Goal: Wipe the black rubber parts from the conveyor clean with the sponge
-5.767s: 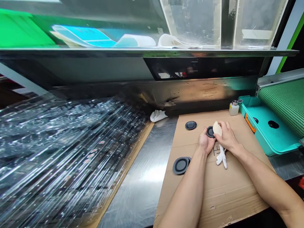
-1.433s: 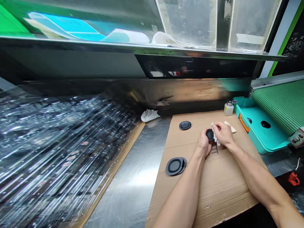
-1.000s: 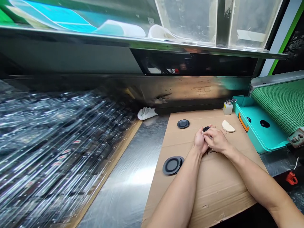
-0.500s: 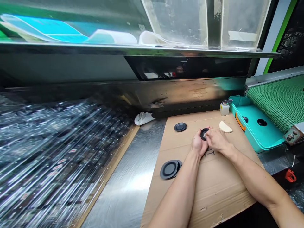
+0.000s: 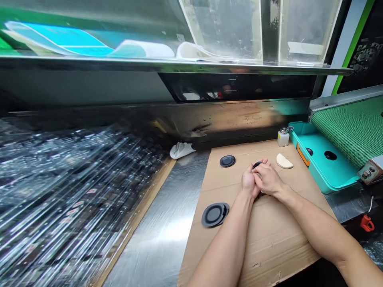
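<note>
My left hand (image 5: 248, 181) is cupped around a small round black disc (image 5: 256, 164), of which only a dark edge shows. Lying across it, my right hand (image 5: 268, 180) has its fingers bent together over the disc; whatever they pinch is hidden. Both hands are above a brown cardboard sheet (image 5: 278, 235). A black ring-shaped disc (image 5: 228, 161) lies to their left, and two overlapping larger ones (image 5: 213, 215) lie nearer me beside my left forearm. A cream half-round pad (image 5: 284, 161) rests just right of my right hand.
A small white bottle (image 5: 283, 137) stands at the cardboard's far right corner. Beside it, a teal tray (image 5: 332, 184) holding black parts sits under a green conveyor belt (image 5: 350, 125). A crumpled white cloth (image 5: 182, 150) lies on the metal surface, near clear plastic wrapping (image 5: 74, 199) at left.
My right hand has shifted left and closer over my left palm, so the black disc is now mostly covered. The objects on the cardboard have stayed put.
</note>
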`<state>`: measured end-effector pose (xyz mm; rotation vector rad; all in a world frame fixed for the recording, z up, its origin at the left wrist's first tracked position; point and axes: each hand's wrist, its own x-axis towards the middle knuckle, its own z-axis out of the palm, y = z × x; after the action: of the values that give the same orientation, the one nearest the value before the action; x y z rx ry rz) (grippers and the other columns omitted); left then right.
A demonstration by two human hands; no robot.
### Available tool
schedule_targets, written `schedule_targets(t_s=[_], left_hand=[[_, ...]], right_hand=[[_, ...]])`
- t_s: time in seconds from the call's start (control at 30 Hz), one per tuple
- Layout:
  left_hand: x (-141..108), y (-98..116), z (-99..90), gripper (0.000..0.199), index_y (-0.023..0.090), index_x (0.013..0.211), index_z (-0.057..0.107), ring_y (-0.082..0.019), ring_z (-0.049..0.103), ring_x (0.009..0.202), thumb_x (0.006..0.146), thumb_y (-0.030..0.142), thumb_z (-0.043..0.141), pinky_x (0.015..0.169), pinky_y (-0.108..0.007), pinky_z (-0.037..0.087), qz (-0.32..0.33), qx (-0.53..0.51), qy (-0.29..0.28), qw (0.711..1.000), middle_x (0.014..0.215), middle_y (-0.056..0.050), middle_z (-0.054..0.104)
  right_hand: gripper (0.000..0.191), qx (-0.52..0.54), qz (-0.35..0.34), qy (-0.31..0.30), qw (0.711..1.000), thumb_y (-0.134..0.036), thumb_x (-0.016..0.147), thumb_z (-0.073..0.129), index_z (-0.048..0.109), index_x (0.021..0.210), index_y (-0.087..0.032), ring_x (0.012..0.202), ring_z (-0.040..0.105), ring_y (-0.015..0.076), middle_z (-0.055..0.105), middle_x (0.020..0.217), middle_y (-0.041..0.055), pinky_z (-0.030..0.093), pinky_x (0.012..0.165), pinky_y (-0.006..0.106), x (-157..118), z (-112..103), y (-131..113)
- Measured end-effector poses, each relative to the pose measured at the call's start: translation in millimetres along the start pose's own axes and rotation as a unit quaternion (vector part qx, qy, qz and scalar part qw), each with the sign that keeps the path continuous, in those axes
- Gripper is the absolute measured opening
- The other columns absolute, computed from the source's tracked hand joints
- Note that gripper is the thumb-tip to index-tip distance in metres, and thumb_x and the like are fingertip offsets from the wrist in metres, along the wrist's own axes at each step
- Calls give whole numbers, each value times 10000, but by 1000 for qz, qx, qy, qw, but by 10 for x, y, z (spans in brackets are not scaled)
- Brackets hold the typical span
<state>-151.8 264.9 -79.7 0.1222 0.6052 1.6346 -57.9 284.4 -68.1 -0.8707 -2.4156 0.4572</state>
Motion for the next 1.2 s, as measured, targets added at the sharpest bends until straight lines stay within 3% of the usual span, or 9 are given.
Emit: schedule_targets(t_s=[0.13,0.33,0.47,0.57,0.63,0.77,1.03,1.2], left_hand=[[-24,-24,3,490,149,1190,645,-290,620,1220,1016,456,306,1071,-522,464,5,-3,-35,999,1313,-168,647],[-2,23,-39,378,133,1155,653,-275,645,1178,1008,356,384,1058,-500,482,6,-9,-14,1000,1210,-164,697],[24,70,-72,384,109,1062,666,-250,662,1146,1026,351,370,1011,-426,524,24,9,13,1000,1185,-173,702],[33,68,-80,405,112,1010,669,-234,694,1063,1036,365,354,934,-392,564,42,27,30,998,1145,-154,714],[39,42,-79,409,112,995,674,-199,711,972,1042,349,343,903,-354,573,43,26,31,998,1057,-131,730],[53,-26,-67,379,102,1058,687,-143,702,930,1044,296,361,933,-261,539,43,24,-7,999,967,-104,733],[32,-54,-51,383,106,1162,676,-174,708,980,1039,304,372,977,-312,537,39,44,-14,998,1031,-113,746],[80,8,-88,378,101,1148,660,-184,717,980,1038,315,368,927,-313,565,35,44,31,998,1085,-144,739]], right_hand=[[161,4,-27,42,999,-186,950,495,651,990,-173,1003,563,190,650,1047,78,438,871,294,33,32,-53],[136,-116,-72,-37,990,-196,916,554,682,867,-200,991,535,230,669,997,75,410,885,348,10,-163,-60],[175,-176,-2,-38,984,-148,916,526,695,880,-182,968,552,247,679,953,109,398,867,367,6,-286,123],[223,-175,71,23,982,-184,974,467,687,938,-174,965,562,242,679,959,116,391,868,360,34,-335,258],[223,-147,58,52,986,-237,1000,456,672,974,-187,959,562,226,675,976,93,392,864,340,55,-312,277],[175,-111,18,34,993,-245,990,491,653,1040,-205,977,565,212,671,1034,61,399,873,317,80,-156,203],[250,-157,110,56,980,-252,1030,384,623,1018,-182,985,577,245,651,1035,108,426,831,338,142,-59,168],[208,-141,60,13,988,-206,979,444,648,1013,-184,968,599,225,671,1035,101,437,801,305,81,-119,237]])
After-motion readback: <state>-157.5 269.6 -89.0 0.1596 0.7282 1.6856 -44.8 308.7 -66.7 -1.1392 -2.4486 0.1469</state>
